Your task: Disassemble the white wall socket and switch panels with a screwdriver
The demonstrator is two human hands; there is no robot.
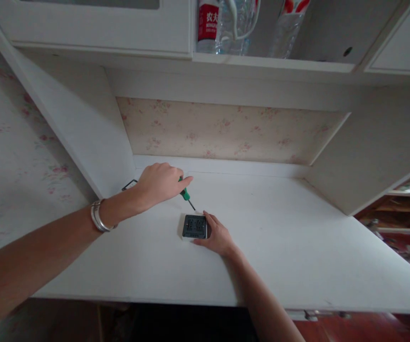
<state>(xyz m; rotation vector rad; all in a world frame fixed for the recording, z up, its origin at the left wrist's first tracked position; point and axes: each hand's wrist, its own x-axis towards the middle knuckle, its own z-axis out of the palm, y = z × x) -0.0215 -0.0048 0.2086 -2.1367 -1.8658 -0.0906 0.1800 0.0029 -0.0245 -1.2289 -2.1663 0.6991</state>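
Observation:
My left hand (162,181) is closed round the green handle of a screwdriver (184,193). Its thin shaft slants down to the right, and its tip is at or close to the far edge of a wall socket (195,226). That socket has a dark grey front with slots and a white base, and lies on the white desktop. My right hand (219,233) grips it from the right, thumb at the near side and fingers at the far side. Behind my left wrist, a dark-edged frame (129,185) is partly hidden; its kind is unclear.
The white desktop (290,247) stretches to both sides, ending at a front edge close to me. White side panels (77,114) and a floral back wall (212,128) enclose it. Overhead, an open shelf (276,61) holds plastic bottles (208,23).

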